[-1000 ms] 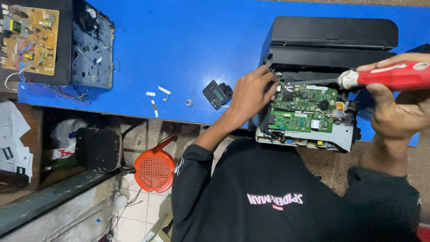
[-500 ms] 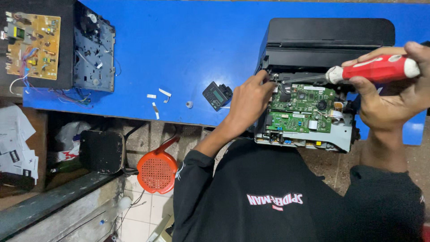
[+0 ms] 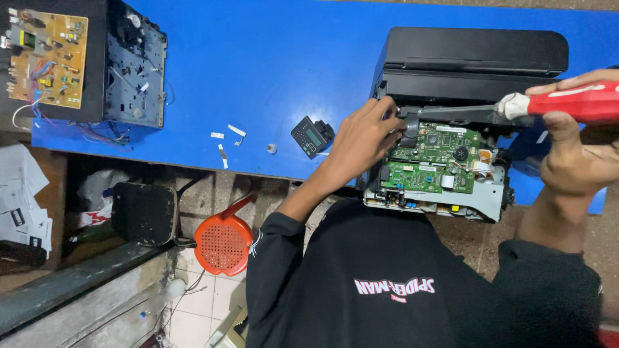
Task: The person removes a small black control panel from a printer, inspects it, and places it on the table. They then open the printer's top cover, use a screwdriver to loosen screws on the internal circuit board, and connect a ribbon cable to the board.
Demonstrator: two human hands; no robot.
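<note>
A black printer lies on the blue table with its side open, showing a green circuit board in a grey metal frame. My left hand rests on the printer's left edge, fingertips touching a black part beside the board. My right hand grips a red-handled screwdriver, held nearly level, its shaft pointing left along the top of the board toward my left fingers.
A small black panel with a display, white strips and a small white piece lie on the table. At far left stands a dismantled black chassis with a yellow circuit board. Below are a red strainer-like object, a black box and papers.
My right hand and the screwdriver shifted slightly, with the shaft staying pointed at the board's top left. My left hand stayed on the printer's edge.
</note>
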